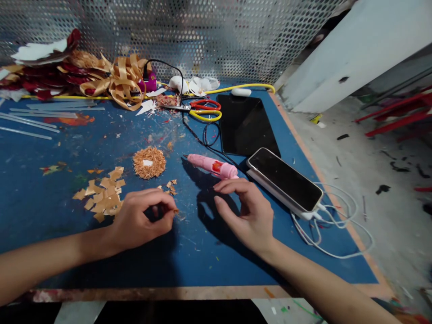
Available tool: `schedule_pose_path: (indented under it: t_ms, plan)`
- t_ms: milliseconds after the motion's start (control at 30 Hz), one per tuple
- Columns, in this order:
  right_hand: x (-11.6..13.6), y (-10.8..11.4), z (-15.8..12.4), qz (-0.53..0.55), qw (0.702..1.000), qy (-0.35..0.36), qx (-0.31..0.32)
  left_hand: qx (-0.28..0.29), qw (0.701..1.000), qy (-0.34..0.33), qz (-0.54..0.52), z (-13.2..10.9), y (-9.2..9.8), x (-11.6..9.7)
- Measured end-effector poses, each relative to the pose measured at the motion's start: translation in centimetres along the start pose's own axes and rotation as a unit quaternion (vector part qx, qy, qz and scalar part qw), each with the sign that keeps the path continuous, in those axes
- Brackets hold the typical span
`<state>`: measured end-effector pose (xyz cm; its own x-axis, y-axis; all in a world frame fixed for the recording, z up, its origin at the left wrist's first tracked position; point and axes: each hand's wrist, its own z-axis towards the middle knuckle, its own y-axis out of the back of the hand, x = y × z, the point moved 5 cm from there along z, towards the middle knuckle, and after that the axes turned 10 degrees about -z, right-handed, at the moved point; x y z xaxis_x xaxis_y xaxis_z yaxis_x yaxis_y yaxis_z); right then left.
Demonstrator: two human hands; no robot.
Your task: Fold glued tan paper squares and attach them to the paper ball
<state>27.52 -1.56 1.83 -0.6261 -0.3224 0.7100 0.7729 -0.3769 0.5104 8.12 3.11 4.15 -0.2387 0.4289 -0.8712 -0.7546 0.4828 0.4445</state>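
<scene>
Bare blue tabletop (202,252) between hands and near wooden edge, left hand (135,222) pinching tiny tan paper scrap (175,210), right hand (248,213) fingers loosely spread, empty, near slim pink glue gun (212,165)

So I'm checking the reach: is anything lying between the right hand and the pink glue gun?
Nothing visible: the right hand hovers just short of the glue gun, with only bare blue table between them.
</scene>
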Motion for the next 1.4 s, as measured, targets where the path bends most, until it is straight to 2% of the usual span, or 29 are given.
schedule_pose_path:
  t_ms: [100,167,233,333,433,733,900,1033,1133,1400]
  plan:
    - [-1.4,0.5,0.4,-0.023,0.997,-0.061,-0.033,-0.021,0.996,-0.038,0.072,0.6,1.6,-0.3]
    - [-2.2,0.8,0.7,-0.028,0.994,-0.095,-0.04,0.0,0.99,-0.06,0.129,0.7,2.0,0.0]
    - [-2.8,0.9,0.9,-0.032,0.993,-0.108,-0.039,0.039,0.976,-0.096,0.193,0.4,1.7,0.4]
    - [-3.1,0.8,1.0,-0.041,0.992,-0.114,-0.032,0.098,0.939,-0.15,0.293,-0.2,0.7,0.6]
    - [-3.0,0.7,1.0,-0.046,0.992,-0.116,-0.025,0.122,0.922,-0.158,0.332,-0.3,0.3,0.6]
    - [-3.0,0.8,0.9,-0.048,0.992,-0.113,-0.038,0.116,0.957,-0.098,0.246,0.0,0.8,0.7]
    - [-2.9,1.1,1.0,-0.04,0.99,-0.12,-0.059,0.104,0.99,-0.034,0.092,0.7,1.8,0.6]
    - [-2.9,1.2,1.0,-0.03,0.991,-0.118,-0.05,0.091,0.995,0.025,-0.021,1.6,2.9,0.5]
    - [-2.9,1.0,1.0,-0.021,0.993,-0.112,-0.038,0.098,0.993,0.064,-0.033,1.9,3.3,0.3]
    - [-2.9,0.8,1.1,-0.015,0.994,-0.107,-0.022,0.086,0.991,0.101,0.002,2.1,3.9,-0.1]
